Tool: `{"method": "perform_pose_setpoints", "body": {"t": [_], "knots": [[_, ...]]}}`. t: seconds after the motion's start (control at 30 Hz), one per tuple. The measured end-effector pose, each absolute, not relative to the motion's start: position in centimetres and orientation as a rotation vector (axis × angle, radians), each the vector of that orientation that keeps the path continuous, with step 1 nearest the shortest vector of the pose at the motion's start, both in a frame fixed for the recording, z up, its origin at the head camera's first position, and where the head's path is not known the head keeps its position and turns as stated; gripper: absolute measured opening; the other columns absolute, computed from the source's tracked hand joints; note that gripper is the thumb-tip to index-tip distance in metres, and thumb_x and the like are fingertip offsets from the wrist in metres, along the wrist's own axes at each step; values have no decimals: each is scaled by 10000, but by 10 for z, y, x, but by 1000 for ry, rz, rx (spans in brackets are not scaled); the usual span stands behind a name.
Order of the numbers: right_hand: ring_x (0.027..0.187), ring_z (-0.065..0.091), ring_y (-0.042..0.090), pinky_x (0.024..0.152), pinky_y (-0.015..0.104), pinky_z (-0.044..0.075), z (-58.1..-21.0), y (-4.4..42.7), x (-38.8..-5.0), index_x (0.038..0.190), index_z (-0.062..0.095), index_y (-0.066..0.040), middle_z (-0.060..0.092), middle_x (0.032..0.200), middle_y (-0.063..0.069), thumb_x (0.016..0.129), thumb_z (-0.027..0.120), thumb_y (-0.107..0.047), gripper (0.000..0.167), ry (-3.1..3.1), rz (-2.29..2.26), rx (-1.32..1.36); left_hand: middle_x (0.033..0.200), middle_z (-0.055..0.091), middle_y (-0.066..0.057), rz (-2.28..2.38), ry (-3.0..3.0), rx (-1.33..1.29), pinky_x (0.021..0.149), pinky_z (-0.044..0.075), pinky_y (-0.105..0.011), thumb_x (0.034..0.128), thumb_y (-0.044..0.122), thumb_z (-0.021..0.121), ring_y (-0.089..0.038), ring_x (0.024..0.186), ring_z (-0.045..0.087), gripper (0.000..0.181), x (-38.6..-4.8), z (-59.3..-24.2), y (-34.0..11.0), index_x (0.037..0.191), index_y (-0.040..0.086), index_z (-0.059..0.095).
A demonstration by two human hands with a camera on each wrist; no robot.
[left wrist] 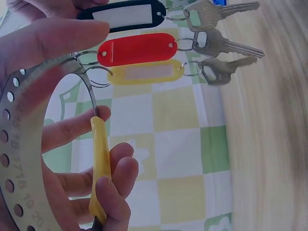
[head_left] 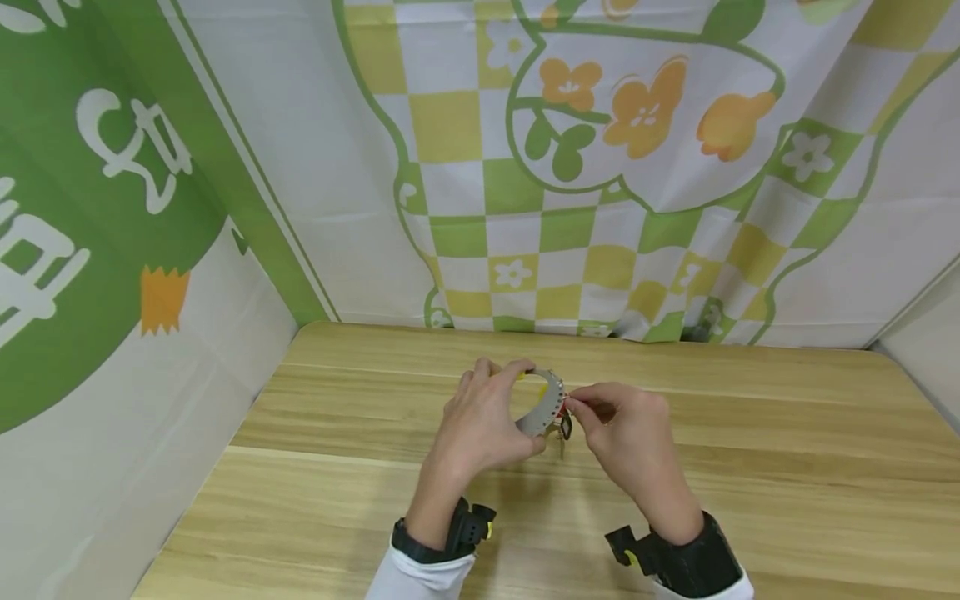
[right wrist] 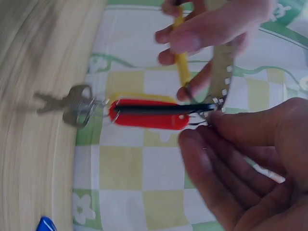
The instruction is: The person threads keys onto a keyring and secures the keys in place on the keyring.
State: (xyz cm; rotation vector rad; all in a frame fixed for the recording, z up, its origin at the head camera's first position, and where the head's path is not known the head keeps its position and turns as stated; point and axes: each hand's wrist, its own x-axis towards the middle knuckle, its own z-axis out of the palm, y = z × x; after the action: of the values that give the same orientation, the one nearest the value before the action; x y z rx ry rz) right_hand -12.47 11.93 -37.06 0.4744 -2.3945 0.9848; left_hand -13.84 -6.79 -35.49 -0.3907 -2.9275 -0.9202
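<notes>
Head view. Left hand [head_left: 480, 421]: one, raised over the table [head_left: 300, 483], thumb at the near side and fingers at the far side, grasping the metal hoop [head_left: 537, 420]. Right hand [head_left: 633, 433]: one, facing it, thumb and forefinger brought together at the hoop's right edge. We enter the hoop as tilted, between the two hands. Wrist straps [head_left: 693, 560]: two, black, next to white sleeves [head_left: 423, 575]. Table: pale wood grain. Hanging cloth [head_left: 450, 125]: checked green, yellow and white, with orange flowers, lightly creased.

Left wrist view. Hoop: flat grey band, curved, pierced with a row of round holes and marked with numerals (we read 17, 18 and 19). Yellow handle [left wrist: 100, 159]: slender, smooth, left fingers curled round it. Carried on the hoop by thin wire rings: black tag [left wrist: 122, 15], red tag [left wrist: 139, 49], yellow tag [left wrist: 144, 73], all oblong with rounded ends. The black tag holds a white label panel [left wrist: 118, 17]; the yellow tag, a pale one. Keys [left wrist: 211, 44]: three, silvery metal, one per tag.

Right wrist view. Right fingertips pinch at the black tag's end, close against the band; whether on the tag itself or its wire ring, we cannot tell. The black tag stands edge-on before the red one, yellow behind. Keys: blurred, overlapping. Blue object [right wrist: 46, 224]: cut off by the lower edge (kind undetermined).
</notes>
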Motion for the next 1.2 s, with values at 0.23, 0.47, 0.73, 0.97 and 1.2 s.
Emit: {"method": "perform_pose_setpoints", "body": {"t": [0.23, 0.47, 0.73, 0.97, 1.2], "knots": [[621, 667, 100, 578, 279, 549, -368, 116, -122, 902, 801, -39, 737, 770, 44, 836, 789, 7, 81, -2438, 1057, 344, 1244, 538, -144, -932, -2924, -360, 693, 475, -443, 637, 317, 915, -304, 1038, 537, 871, -139, -356, -65, 1430, 231, 566], [613, 672, 121, 547, 273, 535, -372, 116, -123, 871, 784, -8, 726, 761, 76, 761, 807, 106, 161, -2311, 864, 506, 1228, 548, -147, -944, -2911, -390, 673, 468, -429, 627, 310, 919, -298, 1012, 541, 872, -138, -356, -64, 1423, 227, 571], [633, 663, 129, 560, 277, 535, -373, 120, -125, 886, 773, -4, 690, 772, 64, 764, 808, 112, 171, -2256, 758, 662, 1209, 549, -131, -952, -2913, -419, 667, 457, -417, 643, 297, 905, -286, 1003, 540, 860, -138, -355, -65, 1430, 224, 564], [633, 683, 120, 575, 282, 556, -372, 116, -123, 920, 783, -19, 732, 773, 59, 837, 793, 10, 88, -2355, 954, 409, 1213, 552, -143, -953, -2889, -396, 647, 462, -407, 631, 307, 921, -297, 1009, 545, 861, -139, -355, -64, 1415, 225, 575], [589, 677, 126, 536, 318, 552, -372, 111, -123, 865, 788, -10, 731, 733, 71, 812, 790, 43, 76, -2308, 939, 370, 1221, 547, -142, -945, -2869, -379, 684, 467, -437, 621, 318, 929, -305, 1026, 543, 864, -137, -355, -62, 1408, 226, 584]]}}
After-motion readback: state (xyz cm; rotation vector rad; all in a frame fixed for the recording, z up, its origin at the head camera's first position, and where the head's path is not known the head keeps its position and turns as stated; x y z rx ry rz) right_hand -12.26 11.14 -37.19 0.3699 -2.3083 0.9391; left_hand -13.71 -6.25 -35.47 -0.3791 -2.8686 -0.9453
